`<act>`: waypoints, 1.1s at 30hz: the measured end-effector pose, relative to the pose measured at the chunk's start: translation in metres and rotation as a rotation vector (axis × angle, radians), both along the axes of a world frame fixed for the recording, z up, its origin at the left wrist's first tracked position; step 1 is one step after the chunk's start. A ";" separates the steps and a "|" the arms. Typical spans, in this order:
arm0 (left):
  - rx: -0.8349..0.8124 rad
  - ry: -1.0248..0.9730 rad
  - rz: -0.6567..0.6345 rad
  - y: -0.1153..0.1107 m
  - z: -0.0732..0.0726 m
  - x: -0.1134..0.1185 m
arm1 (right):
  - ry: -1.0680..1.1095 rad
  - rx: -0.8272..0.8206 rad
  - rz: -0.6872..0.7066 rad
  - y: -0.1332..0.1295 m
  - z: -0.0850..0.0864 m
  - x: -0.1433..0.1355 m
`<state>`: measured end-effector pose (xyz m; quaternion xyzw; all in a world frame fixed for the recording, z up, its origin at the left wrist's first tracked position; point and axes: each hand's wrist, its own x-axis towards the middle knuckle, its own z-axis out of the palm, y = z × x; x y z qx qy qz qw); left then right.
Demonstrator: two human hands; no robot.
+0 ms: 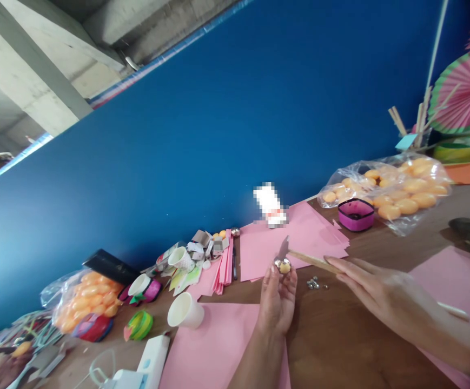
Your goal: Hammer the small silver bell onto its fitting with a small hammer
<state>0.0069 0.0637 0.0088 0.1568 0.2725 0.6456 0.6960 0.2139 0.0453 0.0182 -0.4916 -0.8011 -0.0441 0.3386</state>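
Observation:
My left hand (277, 300) is closed around a small shiny metallic ball (283, 265) with a yellowish patch on it, held up over the table. From the right, my right hand (370, 281) pinches a thin wooden stick (311, 260) between thumb and fingers. The stick's far end is close to the ball, beside a dark pointed piece (284, 247) that stands up from it; whether they touch is unclear. Several small silvery bits (312, 282) lie on the brown table between my hands.
Pink paper (255, 254) lies behind my hands, with more sheets at both sides. A white cup (185, 310), a power strip (153, 359) and a bag of orange balls (92, 300) are left; a purple box (355, 214) and another bag (415, 186) are right.

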 end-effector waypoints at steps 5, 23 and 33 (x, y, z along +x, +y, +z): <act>-0.029 -0.025 -0.020 0.001 -0.001 -0.001 | 0.052 0.029 -0.003 -0.001 0.000 -0.001; -0.021 0.019 0.028 0.001 -0.001 -0.002 | 0.041 0.011 -0.007 0.000 -0.001 0.001; -0.027 0.008 0.027 0.000 0.003 0.000 | 0.084 -0.015 -0.011 -0.001 0.007 0.000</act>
